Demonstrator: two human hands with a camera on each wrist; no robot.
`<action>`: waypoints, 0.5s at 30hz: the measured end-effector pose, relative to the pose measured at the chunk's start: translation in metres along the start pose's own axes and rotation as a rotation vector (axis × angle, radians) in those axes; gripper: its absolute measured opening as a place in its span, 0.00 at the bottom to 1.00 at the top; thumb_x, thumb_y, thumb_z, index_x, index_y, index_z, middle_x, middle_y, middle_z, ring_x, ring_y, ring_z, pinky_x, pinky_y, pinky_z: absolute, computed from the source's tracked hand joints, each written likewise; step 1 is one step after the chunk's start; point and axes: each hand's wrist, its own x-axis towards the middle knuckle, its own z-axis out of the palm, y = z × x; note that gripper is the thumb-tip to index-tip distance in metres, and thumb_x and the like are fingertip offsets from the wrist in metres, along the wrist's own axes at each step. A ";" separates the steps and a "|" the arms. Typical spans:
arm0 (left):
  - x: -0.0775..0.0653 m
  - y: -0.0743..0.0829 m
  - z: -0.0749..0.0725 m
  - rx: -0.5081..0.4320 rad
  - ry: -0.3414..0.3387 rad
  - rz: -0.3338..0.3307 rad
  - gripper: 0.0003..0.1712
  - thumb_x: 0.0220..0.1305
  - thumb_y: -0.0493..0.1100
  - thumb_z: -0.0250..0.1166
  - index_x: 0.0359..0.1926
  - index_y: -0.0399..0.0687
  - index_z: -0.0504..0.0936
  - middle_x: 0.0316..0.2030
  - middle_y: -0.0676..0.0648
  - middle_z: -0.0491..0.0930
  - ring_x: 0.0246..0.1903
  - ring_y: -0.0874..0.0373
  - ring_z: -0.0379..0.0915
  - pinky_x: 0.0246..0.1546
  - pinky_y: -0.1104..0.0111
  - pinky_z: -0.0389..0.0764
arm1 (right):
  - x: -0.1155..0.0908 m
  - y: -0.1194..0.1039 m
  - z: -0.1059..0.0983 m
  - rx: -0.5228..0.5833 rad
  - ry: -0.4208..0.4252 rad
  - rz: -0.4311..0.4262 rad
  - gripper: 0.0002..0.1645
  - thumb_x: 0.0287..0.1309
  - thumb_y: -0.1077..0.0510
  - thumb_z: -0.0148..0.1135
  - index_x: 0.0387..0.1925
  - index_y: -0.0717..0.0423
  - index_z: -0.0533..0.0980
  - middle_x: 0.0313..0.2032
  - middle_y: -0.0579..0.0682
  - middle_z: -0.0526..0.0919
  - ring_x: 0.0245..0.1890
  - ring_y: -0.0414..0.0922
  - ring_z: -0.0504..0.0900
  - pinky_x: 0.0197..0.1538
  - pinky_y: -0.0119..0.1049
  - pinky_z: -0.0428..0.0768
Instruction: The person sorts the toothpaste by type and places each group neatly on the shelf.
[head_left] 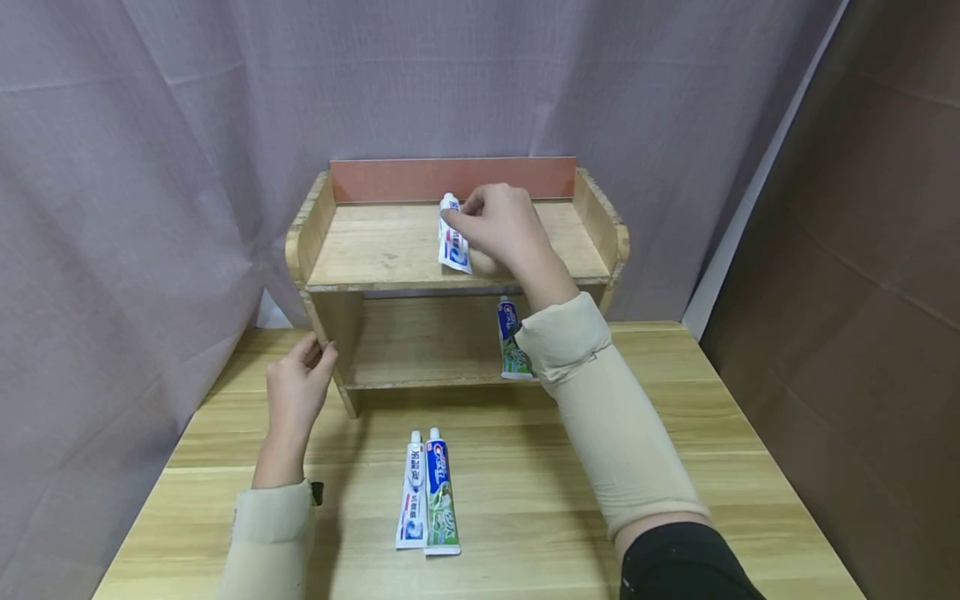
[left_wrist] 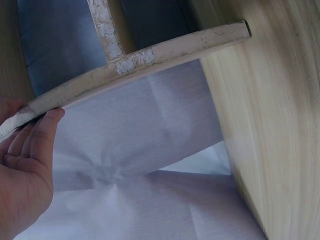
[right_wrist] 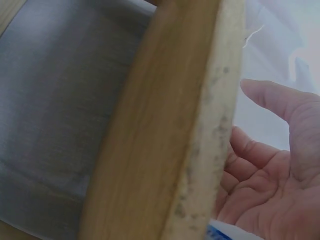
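Observation:
A small two-tier wooden shelf (head_left: pixel 390 242) stands on the table. My left hand (head_left: pixel 296 383) grips the front edge of its left side panel (left_wrist: pixel 165 55), thumb on one face and fingers on the other. On the upper tier lies a white-and-blue toothpaste tube (head_left: pixel 453 246), cap towards the back. My right hand (head_left: pixel 498 221) is over this tube, thumb overlapping its upper part in the head view. In the right wrist view, thumb (right_wrist: pixel 272 97) and fingers stand apart with a gap between them, behind the board's edge (right_wrist: pixel 210 120).
A blue-and-green toothpaste tube (head_left: pixel 512 342) lies on the lower tier, partly behind the right sleeve. On the table (head_left: pixel 570 517) in front, a white tube (head_left: pixel 412 500) and a blue-and-green tube (head_left: pixel 441 500) lie side by side. Grey curtain (head_left: pixel 450 83) hangs behind.

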 end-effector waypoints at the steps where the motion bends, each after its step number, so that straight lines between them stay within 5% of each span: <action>1: 0.000 0.000 0.000 0.000 -0.001 -0.001 0.15 0.67 0.44 0.66 0.51 0.41 0.87 0.42 0.37 0.86 0.42 0.44 0.87 0.44 0.57 0.87 | -0.002 -0.001 -0.001 0.012 0.004 -0.007 0.24 0.62 0.36 0.63 0.42 0.51 0.85 0.42 0.46 0.87 0.44 0.44 0.81 0.50 0.37 0.80; 15: 0.001 -0.002 -0.001 -0.001 0.005 0.007 0.15 0.67 0.43 0.66 0.51 0.40 0.86 0.42 0.36 0.86 0.42 0.43 0.86 0.44 0.57 0.87 | -0.024 -0.013 -0.008 0.118 0.040 -0.093 0.21 0.59 0.36 0.66 0.35 0.49 0.83 0.34 0.42 0.86 0.36 0.38 0.81 0.42 0.32 0.80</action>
